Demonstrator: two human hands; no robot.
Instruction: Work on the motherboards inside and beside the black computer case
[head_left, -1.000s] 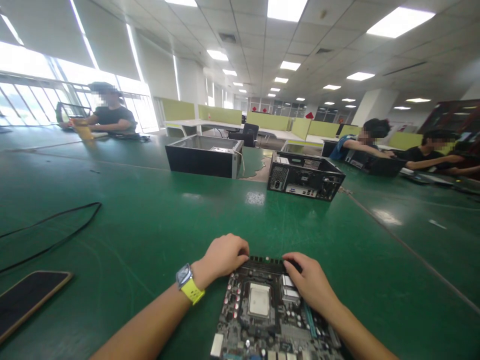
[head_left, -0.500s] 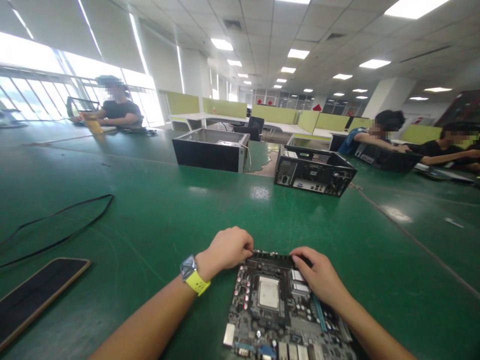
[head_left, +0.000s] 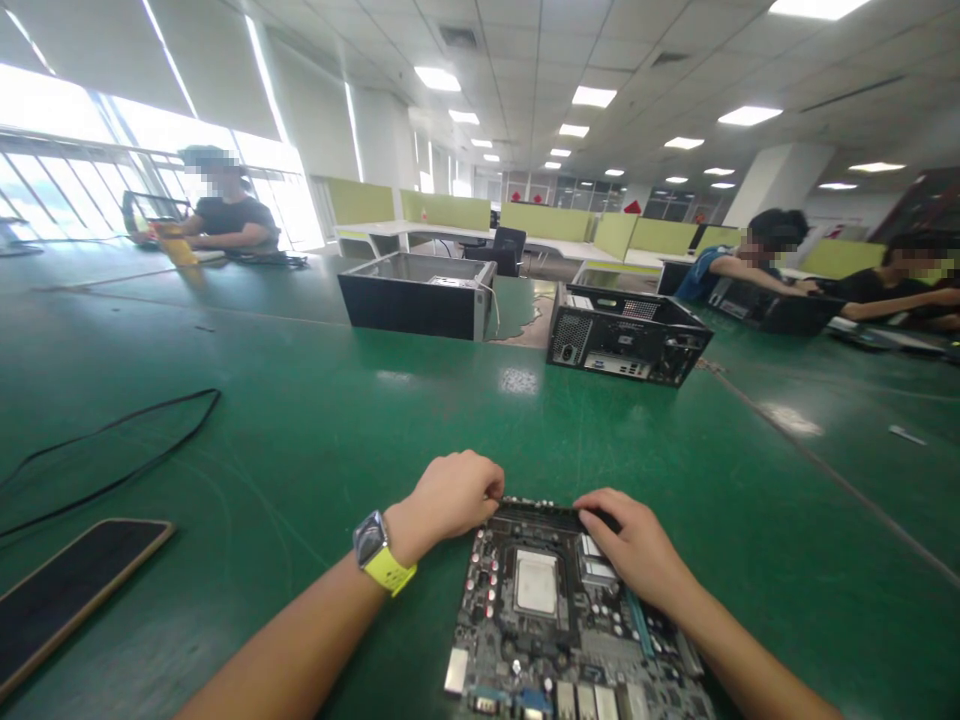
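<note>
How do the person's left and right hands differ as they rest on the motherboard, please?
The left hand is curled into a loose fist, with a yellow-strapped watch on its wrist; the right hand lies flatter, its wrist bare. Both touch the far edge of the motherboard.

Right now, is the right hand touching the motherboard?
Touching. The head view shows the right hand lying on the motherboard, its fingertips bent onto the far edge, with no gap.

Bright ceiling panels (head_left: 592, 96) and blown-out windows (head_left: 52, 120) lit everything; glare sat on the green table (head_left: 517, 380), edges looked fisheye-warped.
</note>
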